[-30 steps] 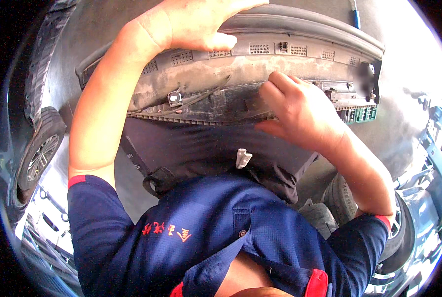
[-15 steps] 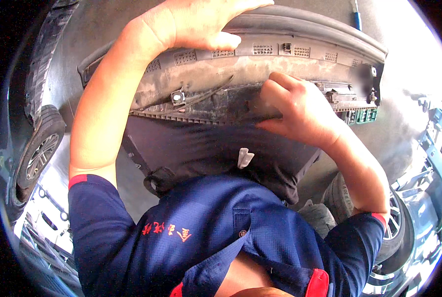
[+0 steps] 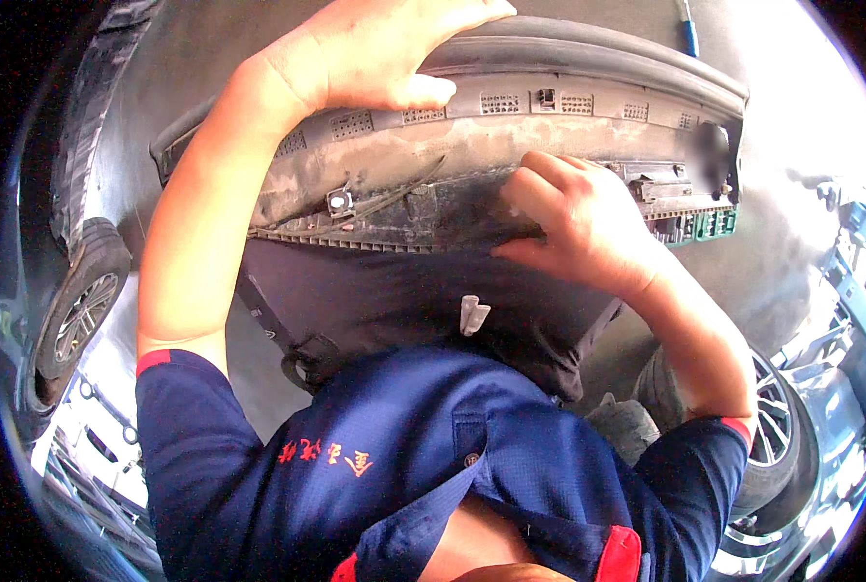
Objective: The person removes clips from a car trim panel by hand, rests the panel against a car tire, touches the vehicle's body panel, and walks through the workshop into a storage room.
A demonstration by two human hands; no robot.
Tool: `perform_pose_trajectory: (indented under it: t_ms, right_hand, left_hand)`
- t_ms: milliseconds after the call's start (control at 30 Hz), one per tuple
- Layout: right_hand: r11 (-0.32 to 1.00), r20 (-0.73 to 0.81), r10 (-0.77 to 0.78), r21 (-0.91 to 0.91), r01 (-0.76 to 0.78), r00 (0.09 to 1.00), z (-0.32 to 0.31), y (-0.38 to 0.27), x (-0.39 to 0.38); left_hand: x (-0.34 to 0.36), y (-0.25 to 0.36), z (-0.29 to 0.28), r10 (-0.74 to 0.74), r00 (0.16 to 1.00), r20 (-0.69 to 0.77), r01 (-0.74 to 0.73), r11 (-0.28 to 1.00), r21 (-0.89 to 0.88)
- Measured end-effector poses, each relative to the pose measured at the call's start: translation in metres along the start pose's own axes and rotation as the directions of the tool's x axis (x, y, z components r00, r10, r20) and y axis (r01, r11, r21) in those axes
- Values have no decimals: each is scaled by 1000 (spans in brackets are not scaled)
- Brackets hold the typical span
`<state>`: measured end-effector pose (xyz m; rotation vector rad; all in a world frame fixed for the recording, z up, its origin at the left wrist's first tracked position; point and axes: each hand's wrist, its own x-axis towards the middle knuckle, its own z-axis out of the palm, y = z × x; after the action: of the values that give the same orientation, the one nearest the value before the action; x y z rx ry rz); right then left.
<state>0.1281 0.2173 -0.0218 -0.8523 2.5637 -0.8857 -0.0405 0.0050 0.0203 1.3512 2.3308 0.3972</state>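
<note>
Far to the left of the left hand (image 3: pixel 384 53) stands a black-tyred wheel with silver spokes (image 3: pixel 88 296). Below that hand sits a small, square black fitting with a pale centre (image 3: pixel 339 202). The left hand itself is spread wide, thumb and fingers apart, at the far edge of a long, curved, dusty dark plastic panel (image 3: pixel 472 131), which extends beneath both hands. A pale, forked clip-like piece (image 3: pixel 472 315) lies nearer the body than the right hand (image 3: pixel 583 218), whose fingers curl over the panel's near edge; whether they grip anything, I cannot tell. Right of it are green slotted parts (image 3: pixel 714 224).
</note>
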Motion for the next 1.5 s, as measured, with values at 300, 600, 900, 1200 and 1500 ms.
perform_pose_trajectory:
  t_ms: [300,600,900,1200,1500]
  right_hand:
    - [996,-133,31,-77,-42,991,-5,2,-11]
    - [975,-527,163,-43,-217,834,45,0,-59]
    - [980,-588,188,61,-188,787,48,0,-65]
    - [977,-626,213,147,-155,750,48,9,-73]
    - [942,-927,228,287,173,297,34,70,-155]
  left_hand:
    - [-3,-1,8,-33,999,18,33,999,2]
    - [20,34,-11,-119,990,78,120,993,-3]
    - [110,16,25,-118,940,320,285,788,-546]
    - [146,48,34,-117,947,301,177,967,-181]
    - [84,29,-46,-414,904,110,427,888,-170]
